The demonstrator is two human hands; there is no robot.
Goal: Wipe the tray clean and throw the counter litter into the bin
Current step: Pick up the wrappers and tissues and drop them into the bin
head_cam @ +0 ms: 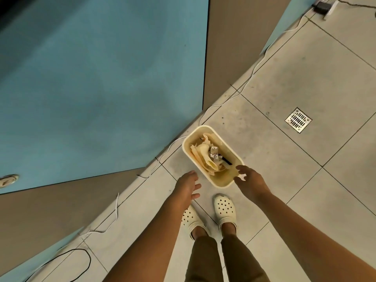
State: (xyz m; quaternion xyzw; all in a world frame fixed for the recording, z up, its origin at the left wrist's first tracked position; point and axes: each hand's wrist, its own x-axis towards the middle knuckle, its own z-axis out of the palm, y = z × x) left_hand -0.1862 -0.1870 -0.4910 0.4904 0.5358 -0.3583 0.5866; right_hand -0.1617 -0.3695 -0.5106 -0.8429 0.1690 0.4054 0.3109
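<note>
A cream rectangular bin [188,139] stands on the tiled floor in front of my feet. Inside it lie crumpled pale paper [201,153], a ball of foil [214,153] and a dark stick. My right hand [249,179] hovers at the bin's near right corner with its fingers spread and loosely bent, holding nothing. My left hand [188,185] hangs just left of the bin's near end, fingers relaxed and empty. No tray is in view.
The blue counter top [91,88] with brown sides fills the left. A white cable [219,105] runs along the counter's base, and a black cable [81,252] loops at the lower left. A metal floor drain [298,120] sits to the right. My white clogs [224,209] stand behind the bin.
</note>
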